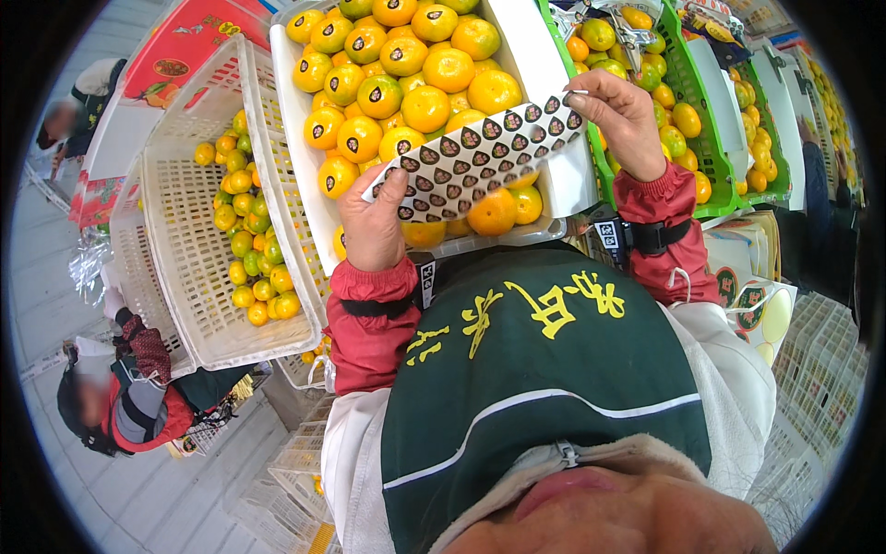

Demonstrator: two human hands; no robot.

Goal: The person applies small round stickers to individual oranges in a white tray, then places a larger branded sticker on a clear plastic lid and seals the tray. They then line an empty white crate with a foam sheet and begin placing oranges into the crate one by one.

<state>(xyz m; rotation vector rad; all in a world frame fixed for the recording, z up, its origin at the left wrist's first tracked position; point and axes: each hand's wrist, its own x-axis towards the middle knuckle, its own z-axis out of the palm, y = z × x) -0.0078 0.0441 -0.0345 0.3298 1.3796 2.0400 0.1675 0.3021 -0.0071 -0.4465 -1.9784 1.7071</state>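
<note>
Well, from my remote seat I see both grips closed on one sticker sheet (484, 159), white with rows of dark, drop-shaped labels. The left grip (374, 222) pinches its left end, thumb on top; the right grip (630, 122) holds the upper right corner between thumb and fingers. I have the sheet stretched slantwise, right end higher in my view, over a white box (531, 46) filled with orange-yellow citrus fruits (425, 109). Whether it touches them, I can't tell. Many fruits toward the far left bear a dark label; several on the near side show bare skin. To my left stands a white slatted crate (185, 222), partly filled with smaller, greener citrus; to my right, a green crate (711, 171) holds more.
</note>
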